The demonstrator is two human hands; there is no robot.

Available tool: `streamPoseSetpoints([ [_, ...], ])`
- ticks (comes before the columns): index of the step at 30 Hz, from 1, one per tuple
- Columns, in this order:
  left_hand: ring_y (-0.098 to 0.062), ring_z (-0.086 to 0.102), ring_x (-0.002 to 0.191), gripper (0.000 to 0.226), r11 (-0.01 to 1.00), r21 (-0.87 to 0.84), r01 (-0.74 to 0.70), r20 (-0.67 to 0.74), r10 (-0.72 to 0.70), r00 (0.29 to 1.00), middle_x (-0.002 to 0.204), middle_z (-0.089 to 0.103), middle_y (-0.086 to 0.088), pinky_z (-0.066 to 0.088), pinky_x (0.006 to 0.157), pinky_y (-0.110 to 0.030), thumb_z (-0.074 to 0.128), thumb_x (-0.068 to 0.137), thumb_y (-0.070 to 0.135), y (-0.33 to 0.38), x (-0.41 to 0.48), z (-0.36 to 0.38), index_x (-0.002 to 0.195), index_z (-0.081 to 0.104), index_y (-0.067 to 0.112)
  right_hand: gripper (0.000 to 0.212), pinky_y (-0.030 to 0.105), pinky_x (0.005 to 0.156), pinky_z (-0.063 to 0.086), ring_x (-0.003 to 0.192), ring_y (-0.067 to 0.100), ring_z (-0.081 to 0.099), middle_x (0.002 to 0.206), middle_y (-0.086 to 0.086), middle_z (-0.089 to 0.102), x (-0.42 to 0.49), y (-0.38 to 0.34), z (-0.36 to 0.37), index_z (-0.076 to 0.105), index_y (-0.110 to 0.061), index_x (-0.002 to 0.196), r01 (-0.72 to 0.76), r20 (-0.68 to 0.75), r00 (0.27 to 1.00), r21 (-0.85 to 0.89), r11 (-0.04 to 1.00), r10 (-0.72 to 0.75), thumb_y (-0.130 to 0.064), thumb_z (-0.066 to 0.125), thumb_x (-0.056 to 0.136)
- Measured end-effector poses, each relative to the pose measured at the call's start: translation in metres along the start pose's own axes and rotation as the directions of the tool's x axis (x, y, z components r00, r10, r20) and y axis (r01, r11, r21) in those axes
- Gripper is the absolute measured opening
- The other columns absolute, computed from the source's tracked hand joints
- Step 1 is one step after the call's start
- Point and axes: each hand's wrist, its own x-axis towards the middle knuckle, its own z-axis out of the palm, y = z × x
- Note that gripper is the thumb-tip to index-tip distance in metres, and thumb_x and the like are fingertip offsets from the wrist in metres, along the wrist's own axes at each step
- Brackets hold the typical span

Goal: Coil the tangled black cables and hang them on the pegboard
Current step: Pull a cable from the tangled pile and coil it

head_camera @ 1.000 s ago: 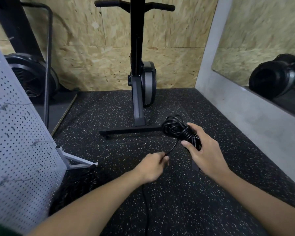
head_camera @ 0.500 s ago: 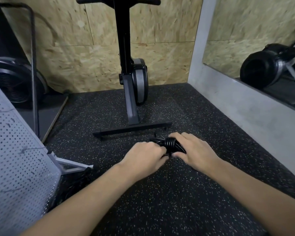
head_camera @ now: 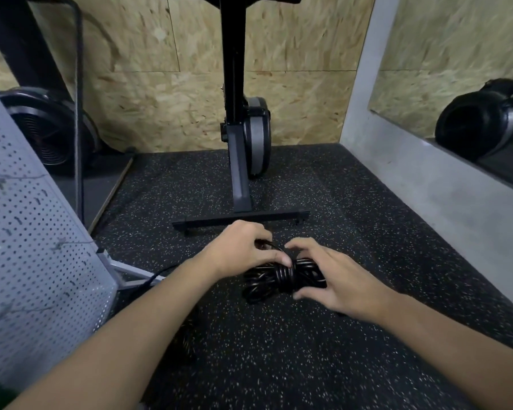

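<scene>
Now my right hand (head_camera: 335, 279) curls thumb and fingers round the right end of the black cable bundle (head_camera: 274, 281), while my left hand (head_camera: 243, 250) pinches its loose strand beside the wrapped middle. The bundle sits between both hands over the speckled floor (head_camera: 279, 356), with the pegboard (head_camera: 33, 232) well apart on my left.

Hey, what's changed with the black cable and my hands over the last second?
A second ago the right hand held the coiled black cable bundle up while the left hand gripped its loose tail. Since then the left hand has come in to the bundle, and the tail is now wound round its middle. Both hands hold it, lower in view. The grey perforated pegboard and black exercise machine stay put.
</scene>
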Motion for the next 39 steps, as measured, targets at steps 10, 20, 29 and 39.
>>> streamPoseSetpoints([
  [10, -0.009, 0.070, 0.111, 0.025, 0.892, -0.392, 0.225, 0.382, -0.065, 0.922, 0.115, 0.078, 0.010, 0.052, 0.107, -0.037, 0.073, 0.096, 0.030, -0.023, -0.007, 0.002, 0.121, 0.078, 0.025, 0.072, 0.023, 0.097, 0.045, 0.107, 0.002, 0.049, 0.117, -0.016, 0.056, 0.006, 0.000, 0.011, 0.029, -0.039, 0.159, 0.233, 0.063, 0.972, -0.168, 0.958, -0.226, -0.049, 0.064, 0.097],
  [20, -0.020, 0.073, 0.093, 0.038, 0.337, -0.685, 0.646, 0.544, -0.353, 0.761, 0.099, 0.077, -0.007, 0.058, 0.088, -0.035, 0.049, 0.108, 0.039, -0.035, -0.020, 0.014, 0.105, 0.074, 0.010, 0.061, 0.017, 0.097, 0.045, 0.110, 0.000, 0.053, 0.121, -0.017, 0.057, 0.000, 0.001, 0.006, 0.045, -0.025, 0.154, 0.279, -0.085, 0.954, -0.104, 0.955, -0.288, -0.048, 0.063, 0.100],
  [29, -0.011, 0.038, 0.054, 0.047, 0.553, -0.665, 0.502, 0.399, -0.305, 0.865, 0.065, 0.044, 0.005, 0.036, 0.056, -0.025, 0.042, 0.111, 0.042, -0.024, -0.016, 0.045, 0.093, 0.072, 0.011, 0.064, 0.028, 0.107, 0.051, 0.125, 0.001, 0.060, 0.135, -0.014, 0.063, 0.005, 0.014, -0.002, 0.051, -0.031, 0.147, 0.015, -0.440, 0.894, 0.211, 0.977, 0.081, -0.035, 0.078, 0.089],
  [39, -0.022, 0.060, 0.085, 0.023, 0.982, -0.066, 0.176, 0.264, -0.153, 0.952, 0.102, 0.067, -0.008, 0.044, 0.076, -0.031, 0.043, 0.111, 0.023, 0.049, -0.005, 0.057, 0.110, 0.063, 0.012, 0.067, 0.046, 0.088, 0.057, 0.110, 0.017, 0.059, 0.119, -0.009, 0.057, 0.009, 0.051, 0.016, 0.034, -0.042, 0.155, -0.363, -0.331, 0.898, -0.190, 0.912, 0.289, -0.054, 0.063, 0.096],
])
